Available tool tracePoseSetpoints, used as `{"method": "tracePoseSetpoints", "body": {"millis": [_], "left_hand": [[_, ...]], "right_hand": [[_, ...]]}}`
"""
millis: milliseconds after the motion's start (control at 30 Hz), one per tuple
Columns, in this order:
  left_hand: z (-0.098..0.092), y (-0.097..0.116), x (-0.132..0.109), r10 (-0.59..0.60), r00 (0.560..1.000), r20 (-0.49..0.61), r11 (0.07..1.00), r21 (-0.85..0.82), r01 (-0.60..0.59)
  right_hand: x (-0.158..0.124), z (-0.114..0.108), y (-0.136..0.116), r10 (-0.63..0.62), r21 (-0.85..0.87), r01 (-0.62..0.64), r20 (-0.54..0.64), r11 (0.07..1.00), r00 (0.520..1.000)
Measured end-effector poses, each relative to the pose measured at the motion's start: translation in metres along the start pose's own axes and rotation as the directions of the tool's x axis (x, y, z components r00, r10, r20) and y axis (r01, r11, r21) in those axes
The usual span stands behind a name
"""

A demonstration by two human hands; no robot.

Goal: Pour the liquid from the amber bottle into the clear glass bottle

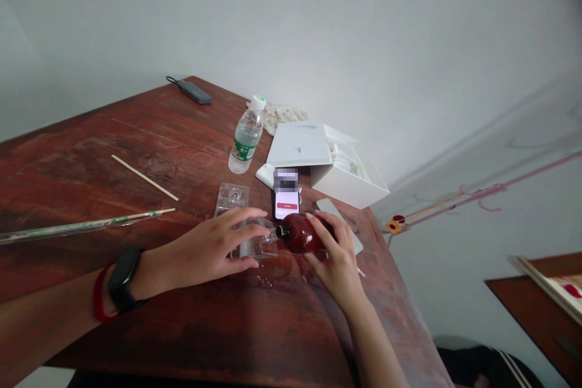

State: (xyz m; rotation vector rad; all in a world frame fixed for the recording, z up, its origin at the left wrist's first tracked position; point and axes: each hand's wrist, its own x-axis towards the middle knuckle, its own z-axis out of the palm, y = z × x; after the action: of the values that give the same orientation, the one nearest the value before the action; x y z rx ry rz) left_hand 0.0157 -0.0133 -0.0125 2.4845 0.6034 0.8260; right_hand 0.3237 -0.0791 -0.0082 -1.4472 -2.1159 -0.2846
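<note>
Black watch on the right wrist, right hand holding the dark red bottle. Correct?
No: the head view shows the black watch on the left wrist. The right hand does hold the dark red bottle.

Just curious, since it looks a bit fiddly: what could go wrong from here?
The tilted dark red bottle in the right hand could drip onto the phone just behind it. The clear plastic tray under the left hand might slip, since the wooden table looks wet beneath it.
</note>
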Motion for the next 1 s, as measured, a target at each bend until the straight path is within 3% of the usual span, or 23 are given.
{"method": "tracePoseSetpoints", "body": {"millis": [1000], "left_hand": [[-0.0020,0.0007,0.0011,-0.016,1.000,0.017,1.000,0.015,0.016]], "right_hand": [[0.0000,-0.0003,-0.0010,0.000,-0.009,0.000,-0.012,1.000,1.000]]}}
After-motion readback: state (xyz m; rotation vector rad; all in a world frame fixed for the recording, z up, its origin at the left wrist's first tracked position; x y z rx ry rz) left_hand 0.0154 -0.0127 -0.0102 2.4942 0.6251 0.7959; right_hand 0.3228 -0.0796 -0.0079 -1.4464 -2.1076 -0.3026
